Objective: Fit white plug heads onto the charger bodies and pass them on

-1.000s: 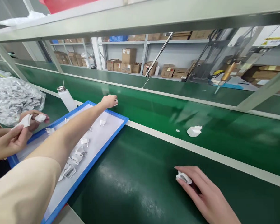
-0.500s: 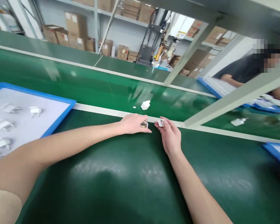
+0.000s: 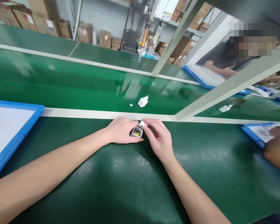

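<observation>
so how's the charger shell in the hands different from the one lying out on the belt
The held shell is gripped by the left hand, its open end showing a yellow part inside; the right hand holds a small white piece to it. The loose charger lies alone, untouched, closed, with prongs sticking up. Both are white.

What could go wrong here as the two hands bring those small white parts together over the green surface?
The left hand holds an open white housing with a yellow part inside, and the right hand pinches a small white piece at its mouth; misalignment could jam it. Both are gripped only by the fingers, so either could slip onto the green surface. A loose white plug part lies just beyond the pale rail and could get mixed up.
</observation>
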{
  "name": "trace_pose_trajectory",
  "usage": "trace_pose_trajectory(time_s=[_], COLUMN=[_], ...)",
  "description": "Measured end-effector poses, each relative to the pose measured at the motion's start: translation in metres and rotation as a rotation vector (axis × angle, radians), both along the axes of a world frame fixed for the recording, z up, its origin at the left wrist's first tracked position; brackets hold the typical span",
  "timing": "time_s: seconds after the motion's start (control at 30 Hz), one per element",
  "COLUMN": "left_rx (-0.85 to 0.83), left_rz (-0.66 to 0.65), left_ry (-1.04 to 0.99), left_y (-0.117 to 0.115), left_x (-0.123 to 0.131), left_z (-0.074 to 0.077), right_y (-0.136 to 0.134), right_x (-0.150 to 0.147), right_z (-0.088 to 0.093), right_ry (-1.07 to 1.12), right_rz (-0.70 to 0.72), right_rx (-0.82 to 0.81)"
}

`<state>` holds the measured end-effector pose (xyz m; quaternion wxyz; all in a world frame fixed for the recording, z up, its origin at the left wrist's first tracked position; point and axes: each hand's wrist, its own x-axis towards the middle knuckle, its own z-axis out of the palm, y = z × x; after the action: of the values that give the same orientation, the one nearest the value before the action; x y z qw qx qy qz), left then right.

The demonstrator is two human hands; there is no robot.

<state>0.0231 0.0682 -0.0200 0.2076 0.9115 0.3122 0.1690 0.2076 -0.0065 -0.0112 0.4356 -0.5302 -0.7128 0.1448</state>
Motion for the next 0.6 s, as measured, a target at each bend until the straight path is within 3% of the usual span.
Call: trace_pose_trajectory(time_s=[0.37, 0.6], left_rx=[0.1, 0.045], left_rz=[0.178, 0.147], left_ry=[0.145, 0.197], left_y=[-0.015, -0.015], left_x=[0.014, 0.014], left_z=[-0.002, -0.004], right_y=[0.003, -0.001], right_x=[-0.004, -0.009], right_z=[-0.001, -0.003], right_ry=[-0.142, -0.071], right_rz=[-0.051, -0.008], right_rx=[0.178, 0.033])
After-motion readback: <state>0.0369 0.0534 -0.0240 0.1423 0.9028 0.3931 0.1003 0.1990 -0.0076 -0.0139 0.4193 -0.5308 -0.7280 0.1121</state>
